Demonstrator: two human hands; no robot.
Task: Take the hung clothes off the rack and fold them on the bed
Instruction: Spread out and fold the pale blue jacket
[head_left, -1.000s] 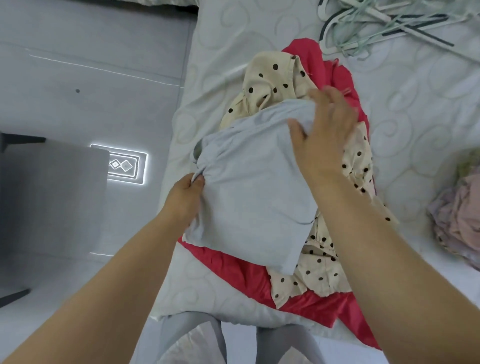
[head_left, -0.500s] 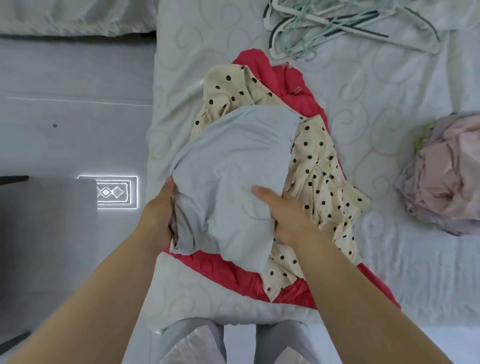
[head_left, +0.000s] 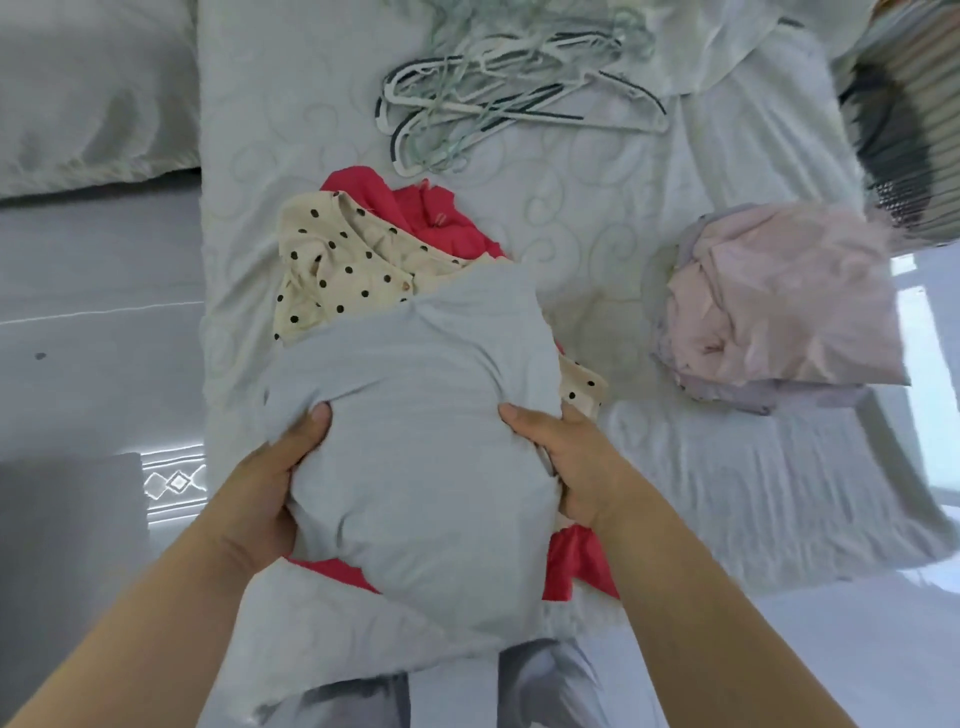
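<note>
Bed (head_left: 571, 260): one, carrying all clothing in view; the rack is not in view. Judgement: removal appears complete, folding partly done.

Near heap: three garments. The grey garment (head_left: 415, 415), on top at the near edge, is bundled mid-fold. The dotted garment (head_left: 343, 260) and red garment (head_left: 447, 218) beneath it lie unfolded.

Pink pile (head_left: 779, 301): one, well right, apparently folded; piece count unclear.

Hangers (head_left: 493, 104): bare, tangled, uncountable.

Left grip (head_left: 260, 483) and right grip (head_left: 576, 457): two, each clasping one side of the grey garment.

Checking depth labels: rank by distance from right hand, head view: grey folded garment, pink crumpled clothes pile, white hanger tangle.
1. Grey folded garment: held by right hand.
2. Pink crumpled clothes pile: rightward.
3. White hanger tangle: farther up bed.
</note>
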